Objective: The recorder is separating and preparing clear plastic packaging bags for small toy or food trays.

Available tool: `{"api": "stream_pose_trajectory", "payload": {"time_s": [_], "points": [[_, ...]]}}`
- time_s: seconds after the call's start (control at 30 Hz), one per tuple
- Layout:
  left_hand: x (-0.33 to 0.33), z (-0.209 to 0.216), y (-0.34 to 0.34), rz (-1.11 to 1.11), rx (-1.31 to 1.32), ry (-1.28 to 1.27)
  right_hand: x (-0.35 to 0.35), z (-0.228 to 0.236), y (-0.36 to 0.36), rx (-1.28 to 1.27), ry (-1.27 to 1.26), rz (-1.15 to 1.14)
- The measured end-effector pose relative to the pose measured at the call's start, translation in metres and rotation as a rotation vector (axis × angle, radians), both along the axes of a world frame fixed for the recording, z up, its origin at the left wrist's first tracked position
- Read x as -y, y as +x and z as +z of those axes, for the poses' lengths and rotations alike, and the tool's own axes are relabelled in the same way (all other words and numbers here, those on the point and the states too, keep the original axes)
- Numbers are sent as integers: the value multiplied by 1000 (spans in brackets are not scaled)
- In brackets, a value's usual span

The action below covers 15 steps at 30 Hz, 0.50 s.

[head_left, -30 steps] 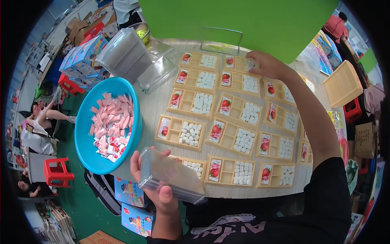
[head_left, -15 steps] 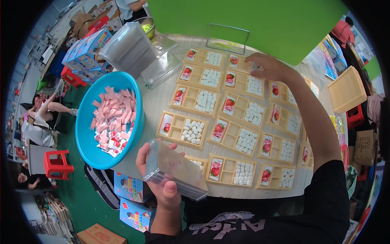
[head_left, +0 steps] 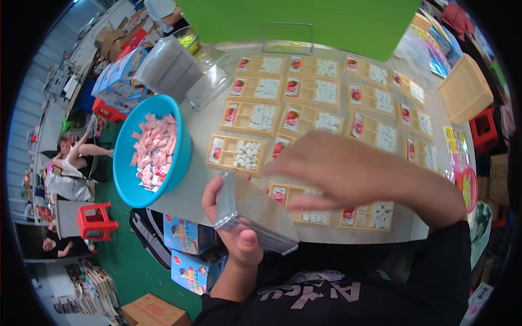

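Observation:
My left hand [head_left: 242, 247] grips a stack of clear rectangular plastic lids [head_left: 258, 214], tilted in front of my body. Just right of and above that stack is my right hand [head_left: 337, 168], blurred by motion, its thumb and fingers apart with nothing visible between them. It hides part of the trays below. Rows of pale yellow compartment trays [head_left: 228, 151] cover the table. Each clearly seen tray has a strawberry-printed sachet [head_left: 216, 150] at one end and small white marshmallow-like pieces [head_left: 248, 155] at the other.
Left on the table stands a blue basin [head_left: 186, 157] of pink and white sachets [head_left: 155, 141]. Behind it are more clear plastic lids [head_left: 168, 68], a wire stand [head_left: 288, 52] and a green board [head_left: 304, 24]. Boxes [head_left: 187, 233] and a red stool [head_left: 97, 221] stand on the floor.
My right hand has come back from a far-row tray toward the stack in my left hand. The view has shifted, and my left hand keeps its hold on the lids.

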State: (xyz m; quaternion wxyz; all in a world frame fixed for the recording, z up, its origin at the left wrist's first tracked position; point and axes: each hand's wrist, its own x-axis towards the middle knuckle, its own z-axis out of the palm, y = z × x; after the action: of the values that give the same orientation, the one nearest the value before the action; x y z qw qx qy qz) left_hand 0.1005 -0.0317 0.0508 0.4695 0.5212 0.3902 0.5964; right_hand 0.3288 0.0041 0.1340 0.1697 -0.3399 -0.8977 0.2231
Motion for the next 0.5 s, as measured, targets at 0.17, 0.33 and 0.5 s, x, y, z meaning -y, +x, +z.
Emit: {"api": "stream_pose_trajectory", "payload": {"time_s": [0.17,0.33,0.5], "points": [[15,18,26,-82,17,0,36,-18,-5,-189,-235,-22],[22,16,31,-51,-48,-6,51,-37,-6,-349,-201,9],[27,15,32,-124,93,-46,61,-44,-9,-466,-394,11]]}}
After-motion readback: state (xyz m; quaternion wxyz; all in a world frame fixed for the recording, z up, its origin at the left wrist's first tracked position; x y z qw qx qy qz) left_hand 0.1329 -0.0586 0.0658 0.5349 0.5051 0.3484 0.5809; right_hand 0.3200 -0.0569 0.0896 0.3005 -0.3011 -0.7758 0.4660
